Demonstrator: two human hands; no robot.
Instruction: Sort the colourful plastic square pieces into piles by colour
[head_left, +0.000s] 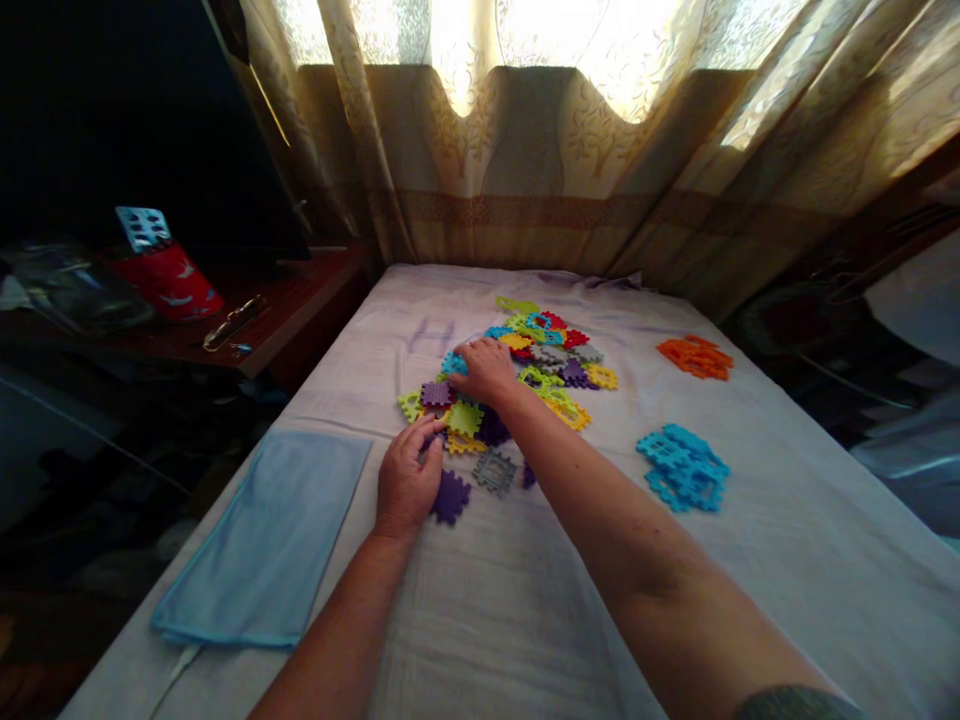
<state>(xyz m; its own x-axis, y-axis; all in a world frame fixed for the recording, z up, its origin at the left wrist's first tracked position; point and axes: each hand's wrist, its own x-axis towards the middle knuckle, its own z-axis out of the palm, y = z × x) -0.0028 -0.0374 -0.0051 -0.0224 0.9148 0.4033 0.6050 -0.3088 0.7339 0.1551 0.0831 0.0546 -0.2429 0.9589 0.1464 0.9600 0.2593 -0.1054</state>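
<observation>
A mixed heap of toothed plastic interlocking tiles lies mid-table, in green, yellow, red, grey, purple and blue. My right hand reaches over the heap, its fingers curled down at a light blue tile on the left side. At the near left edge rests my left hand, thumb apart from the fingers, touching the tiles there. Beside its thumb lies a dark purple tile. A grey square tile sits between my forearms. Near the left fingertips are a green tile and a purple textured tile.
To the right stand a stack of blue tiles and a pile of orange tiles. A folded light blue cloth lies at left, a white cable by it. A wooden stand holds a red cup and a glass jar. Curtains hang behind.
</observation>
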